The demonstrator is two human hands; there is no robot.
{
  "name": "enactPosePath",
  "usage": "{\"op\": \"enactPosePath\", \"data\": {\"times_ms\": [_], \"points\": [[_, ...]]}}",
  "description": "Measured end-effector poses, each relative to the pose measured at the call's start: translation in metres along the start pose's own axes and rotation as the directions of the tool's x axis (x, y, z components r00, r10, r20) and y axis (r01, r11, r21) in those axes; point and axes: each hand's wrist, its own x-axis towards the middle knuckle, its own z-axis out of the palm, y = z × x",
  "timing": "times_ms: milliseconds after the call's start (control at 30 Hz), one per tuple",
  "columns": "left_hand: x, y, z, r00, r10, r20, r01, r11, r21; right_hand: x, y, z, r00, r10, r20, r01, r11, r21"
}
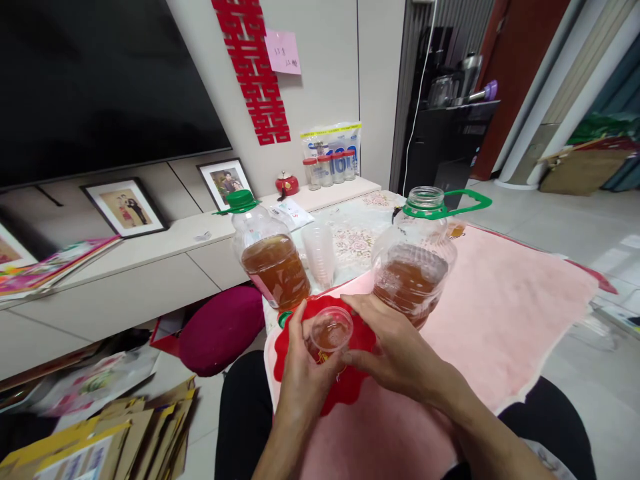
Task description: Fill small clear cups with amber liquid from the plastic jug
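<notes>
A small clear plastic cup (332,329) with amber liquid in it stands in front of me over a red scallop-edged mat (345,393). My left hand (307,367) is wrapped round the cup's left and near side. My right hand (387,333) curves about its right side, thumb and fingers apart; whether they touch the cup I cannot tell. Behind the cup on the left, a big plastic jug (277,267) with a green cap holds amber liquid. On the right, an uncapped jug (413,273) with a green handle holds similar liquid.
A stack of clear plastic cups (319,257) is between the jugs. A pink cloth (505,300) covers the table. Red-lidded jars (325,172) and framed photos (127,207) line the cabinet. On the floor lie a magenta cushion (220,330) and flattened cardboard (135,433).
</notes>
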Motion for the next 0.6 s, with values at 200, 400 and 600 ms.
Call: {"op": "enactPosePath", "data": {"times_ms": [200, 400, 600], "points": [[-0.015, 0.009, 0.009, 0.999, -0.003, 0.042, 0.002, 1.000, 0.016, -0.006, -0.018, -0.004, 0.987, 0.150, 0.057, -0.148, 0.988, -0.032], [-0.027, 0.012, 0.024, 1.000, 0.031, 0.002, -0.031, 0.999, 0.018, -0.010, -0.028, -0.008, 0.977, 0.196, 0.083, -0.191, 0.979, -0.071], [-0.029, 0.006, 0.023, 1.000, 0.018, 0.018, -0.020, 0.992, 0.124, -0.018, -0.036, -0.014, 0.983, 0.181, 0.032, -0.178, 0.981, -0.070]]}}
